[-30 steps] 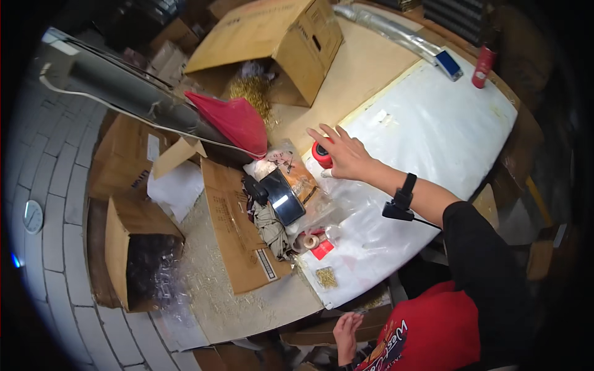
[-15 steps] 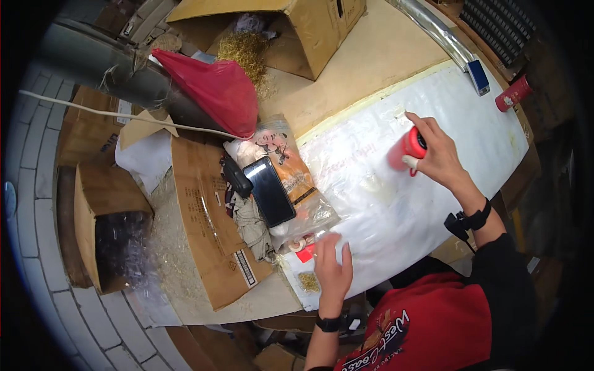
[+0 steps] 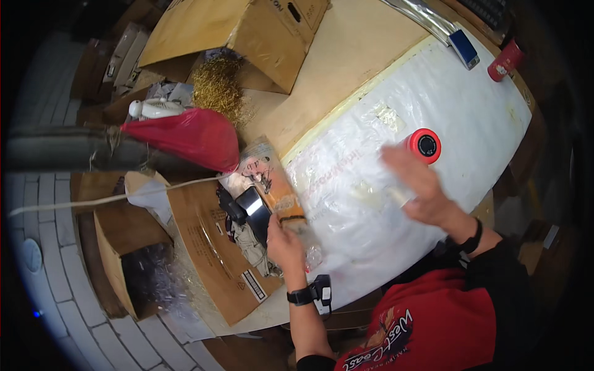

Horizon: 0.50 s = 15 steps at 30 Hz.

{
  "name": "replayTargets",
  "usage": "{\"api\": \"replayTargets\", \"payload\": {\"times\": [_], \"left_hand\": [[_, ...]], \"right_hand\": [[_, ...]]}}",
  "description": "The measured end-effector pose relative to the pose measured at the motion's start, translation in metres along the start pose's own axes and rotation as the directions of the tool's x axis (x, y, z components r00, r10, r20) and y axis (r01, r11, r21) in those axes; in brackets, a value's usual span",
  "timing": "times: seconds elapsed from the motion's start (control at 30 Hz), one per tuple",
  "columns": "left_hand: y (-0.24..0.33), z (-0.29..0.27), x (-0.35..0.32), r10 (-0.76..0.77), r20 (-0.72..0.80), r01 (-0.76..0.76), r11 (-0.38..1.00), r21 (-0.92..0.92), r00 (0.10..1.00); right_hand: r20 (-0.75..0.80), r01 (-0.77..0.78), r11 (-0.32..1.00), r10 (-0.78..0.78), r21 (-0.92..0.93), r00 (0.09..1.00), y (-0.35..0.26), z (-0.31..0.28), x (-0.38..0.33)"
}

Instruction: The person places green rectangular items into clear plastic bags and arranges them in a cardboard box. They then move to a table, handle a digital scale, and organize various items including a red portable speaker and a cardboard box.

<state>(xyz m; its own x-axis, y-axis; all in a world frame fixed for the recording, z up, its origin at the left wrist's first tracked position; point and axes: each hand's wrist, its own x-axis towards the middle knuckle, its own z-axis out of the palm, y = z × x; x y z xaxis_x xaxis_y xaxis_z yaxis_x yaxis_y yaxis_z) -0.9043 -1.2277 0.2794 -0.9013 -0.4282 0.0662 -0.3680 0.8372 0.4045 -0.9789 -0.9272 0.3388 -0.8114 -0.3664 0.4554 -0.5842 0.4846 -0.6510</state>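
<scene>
My left hand [image 3: 286, 245] is at the lower right edge of a black phone [image 3: 258, 213], its fingers closed on that edge and partly hiding the screen. Under the phone lies a clear plastic bag [image 3: 272, 176] with orange contents. My right hand [image 3: 421, 188] is blurred by motion, holding nothing, fingers stretched out; something white wraps its thumb. Just beyond those fingers, a red cylindrical bottle [image 3: 424, 146] with a black-centred top stands upright on the white plastic-covered tabletop [image 3: 346, 210].
Left of the phone are a black pouch [image 3: 232, 207] and a cardboard flap [image 3: 210, 247]. Farther off are a red bag [image 3: 192, 139], golden shreds [image 3: 216, 89] and an open carton [image 3: 260, 37]. A dark red can [image 3: 505, 60] and a blue device [image 3: 463, 49] sit at the far right.
My right hand has let go of the red bottle and drawn back toward me. My left hand has moved left and away from me to the phone. The view has shifted.
</scene>
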Motion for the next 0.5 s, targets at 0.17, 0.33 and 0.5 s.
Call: {"api": "replayTargets", "payload": {"times": [0.17,0.33,0.5], "left_hand": [[0.005,-0.010,0.004,-0.223,-0.025,0.202,0.918,-0.341,0.974],[0.003,-0.015,0.006,-0.319,-0.121,0.205,0.811,-0.549,0.940],[-0.007,-0.014,0.007,-0.321,-0.125,0.219,0.836,-0.503,0.939]], "right_hand": [[0.324,-0.056,0.991,0.014,0.121,0.946,0.047,0.173,-0.010],[0.256,0.168,0.985,-0.157,-0.022,0.954,0.054,0.280,0.033],[0.358,0.298,0.939,-0.222,-0.173,0.907,0.045,0.313,0.054]]}}
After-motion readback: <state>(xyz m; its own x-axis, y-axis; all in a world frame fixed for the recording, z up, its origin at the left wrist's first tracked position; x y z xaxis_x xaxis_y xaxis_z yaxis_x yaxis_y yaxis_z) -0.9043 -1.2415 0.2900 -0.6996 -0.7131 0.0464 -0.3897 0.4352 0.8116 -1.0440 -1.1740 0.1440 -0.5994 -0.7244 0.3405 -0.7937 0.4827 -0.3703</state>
